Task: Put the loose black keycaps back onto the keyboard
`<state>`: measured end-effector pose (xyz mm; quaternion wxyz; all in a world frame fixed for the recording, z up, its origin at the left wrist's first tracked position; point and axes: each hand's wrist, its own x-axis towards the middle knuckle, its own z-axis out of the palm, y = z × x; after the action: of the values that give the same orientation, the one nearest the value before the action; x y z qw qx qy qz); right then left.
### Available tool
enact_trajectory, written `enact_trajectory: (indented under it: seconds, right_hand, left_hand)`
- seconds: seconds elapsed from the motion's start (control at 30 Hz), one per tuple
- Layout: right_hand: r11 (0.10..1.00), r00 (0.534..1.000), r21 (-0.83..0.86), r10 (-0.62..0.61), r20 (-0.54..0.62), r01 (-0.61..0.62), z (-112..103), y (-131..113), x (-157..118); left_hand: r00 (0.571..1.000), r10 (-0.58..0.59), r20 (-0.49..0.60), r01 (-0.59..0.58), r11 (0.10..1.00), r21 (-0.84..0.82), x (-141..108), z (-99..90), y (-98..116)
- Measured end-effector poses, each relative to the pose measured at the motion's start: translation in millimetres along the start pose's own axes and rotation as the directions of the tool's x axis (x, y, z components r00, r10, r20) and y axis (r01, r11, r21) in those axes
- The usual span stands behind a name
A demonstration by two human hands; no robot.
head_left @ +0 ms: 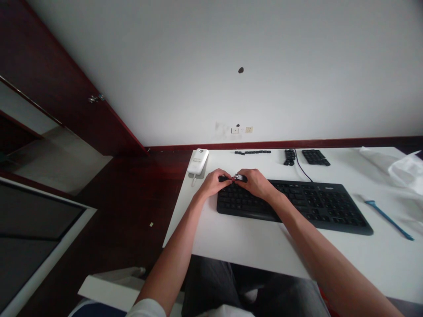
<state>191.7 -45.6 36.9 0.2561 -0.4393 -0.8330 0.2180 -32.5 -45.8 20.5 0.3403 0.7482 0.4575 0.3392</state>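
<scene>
My left hand (214, 182) and my right hand (254, 182) meet above the top edge of a black computer keyboard (291, 207), which lies on a white table (231, 246). Between the fingers of my left hand is a small black piece (224, 179). My right hand pinches a small silver-and-black object (240, 178). The fingers hide most of both items, so their exact form cannot be made out. Both palms hang just over the keys.
Black keycaps lie at the table's back edge in a row (253, 152), a heap (289, 157) and a grid (315, 157). A white handset-like device (197, 161) stands back left. A blue tool (388, 219) and white plastic sheet (406, 171) lie right.
</scene>
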Motion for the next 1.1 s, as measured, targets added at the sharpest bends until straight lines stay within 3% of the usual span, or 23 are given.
enact_trajectory:
  seconds: [0.3,0.47,0.53,0.63,0.7,0.73,0.87,1.1]
  right_hand:
    - [0.998,0.999,0.017,-0.054,0.008,0.054,-2,-2,-2]
    - [0.967,0.994,0.252,0.05,-0.102,-0.023,-16,-15,-1]
    - [0.868,0.98,0.491,0.148,-0.132,-0.065,-23,-21,3]
    - [0.531,0.963,0.846,0.249,-0.1,-0.05,-28,-29,17]
    - [0.326,0.956,0.945,0.284,-0.071,-0.027,-27,-31,29]
    - [0.267,0.95,0.963,0.306,-0.064,-0.021,-25,-31,35]
    - [0.219,0.918,0.976,0.389,-0.079,-0.009,-7,-31,51]
    - [0.196,0.918,0.981,0.388,-0.084,0.007,13,-32,48]
  left_hand:
    - [0.998,0.057,0.014,-0.057,0.998,-0.008,-1,-0.5,-1]
    - [0.998,0.06,0.001,-0.06,0.998,0.015,-1,-0.2,0]
    - [0.998,0.064,0.008,-0.064,0.998,0.017,-1,-0.3,0]
    - [0.998,0.065,0.017,-0.066,0.998,0.016,0,-0.5,1]
    - [0.998,0.066,0.018,-0.066,0.998,0.012,0,-0.5,1]
    - [0.998,0.068,0.018,-0.068,0.998,0.008,0,-0.4,0]
    - [0.997,0.073,0.011,-0.073,0.997,-0.004,0,0.2,-1]
    - [0.997,0.076,0.004,-0.076,0.997,0.006,1,1.4,-3]
